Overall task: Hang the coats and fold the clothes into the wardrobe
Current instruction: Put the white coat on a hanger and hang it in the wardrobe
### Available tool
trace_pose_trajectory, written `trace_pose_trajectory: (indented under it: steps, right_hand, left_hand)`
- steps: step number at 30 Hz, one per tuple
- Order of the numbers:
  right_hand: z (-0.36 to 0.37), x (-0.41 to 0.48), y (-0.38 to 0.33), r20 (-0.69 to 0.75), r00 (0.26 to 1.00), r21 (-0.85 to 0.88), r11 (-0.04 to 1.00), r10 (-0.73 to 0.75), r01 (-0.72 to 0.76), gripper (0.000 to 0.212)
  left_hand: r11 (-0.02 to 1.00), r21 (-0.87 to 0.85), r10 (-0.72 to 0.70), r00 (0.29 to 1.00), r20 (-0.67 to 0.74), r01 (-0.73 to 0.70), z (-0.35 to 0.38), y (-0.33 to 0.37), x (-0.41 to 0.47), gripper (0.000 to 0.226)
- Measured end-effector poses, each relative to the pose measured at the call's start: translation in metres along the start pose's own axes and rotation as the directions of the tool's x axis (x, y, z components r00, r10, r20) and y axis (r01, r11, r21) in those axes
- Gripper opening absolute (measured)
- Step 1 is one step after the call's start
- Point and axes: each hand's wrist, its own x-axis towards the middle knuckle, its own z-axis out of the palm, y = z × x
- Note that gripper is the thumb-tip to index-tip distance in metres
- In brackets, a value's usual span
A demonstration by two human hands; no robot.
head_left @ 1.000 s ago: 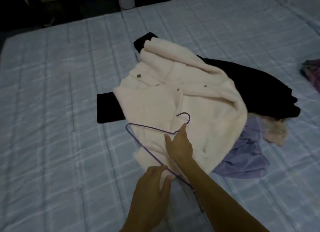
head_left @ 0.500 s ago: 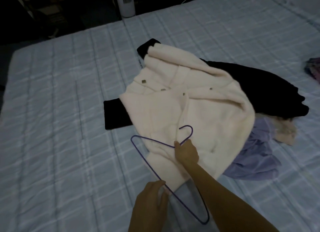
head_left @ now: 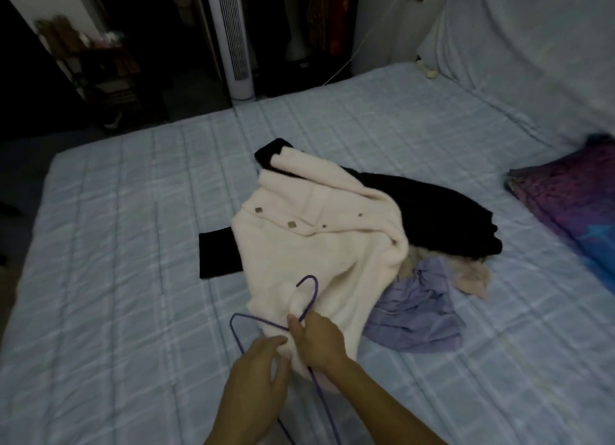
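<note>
- A cream fleece coat point(head_left: 316, 251) is spread on the quilted bed point(head_left: 133, 245), over a black garment point(head_left: 432, 218) and beside a lilac garment point(head_left: 416, 314).
- The purple wire hanger point(head_left: 307, 298) is pinched at its neck by the right hand point(head_left: 317, 341).
- The coat's near hem is met by the loosely curled left hand point(head_left: 256, 378); a grip cannot be told.

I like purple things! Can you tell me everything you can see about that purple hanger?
The purple hanger looks like thin wire with a curved hook at the top and sloping shoulders. It lies tilted over the lower edge of the cream fluffy coat on the bed, hook pointing away from the person. The right hand pinches it at the neck just below the hook, and the left hand is at the left shoulder wire. Its lower end runs out of the picture at the bottom.
</note>
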Motion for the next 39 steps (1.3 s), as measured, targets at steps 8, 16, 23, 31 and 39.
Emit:
trace_pose_trajectory:
  steps: [8,16,23,31,39]
  right_hand:
    - [-0.074,-0.119,-0.04,-0.002,0.979,0.104,0.974,-0.203,0.202,0.036]
    - [-0.109,-0.223,-0.057,0.308,0.889,-0.106,0.916,-0.339,0.386,0.033]
    - [-0.093,-0.254,0.024,0.403,0.913,-0.216,0.964,-0.057,0.156,0.036]
    - [-0.096,-0.252,0.125,0.451,0.879,0.152,0.956,0.159,-0.25,0.033]
    - [-0.134,-0.218,0.212,0.058,0.867,0.59,0.683,0.496,-0.43,0.015]
  left_hand:
    - [0.996,0.016,0.085,0.984,-0.159,-0.083,-0.05,0.104,-0.036,0.027]
    - [0.975,0.201,0.122,0.983,-0.138,-0.093,-0.105,0.141,-0.066,0.03]
    - [0.962,0.251,0.107,0.994,0.031,-0.111,-0.077,0.138,-0.074,0.033]
    - [0.937,0.321,0.06,0.968,0.245,-0.139,0.007,0.134,-0.069,0.03]
    - [0.889,0.397,0.063,0.921,0.384,-0.226,0.103,0.148,-0.014,0.03]
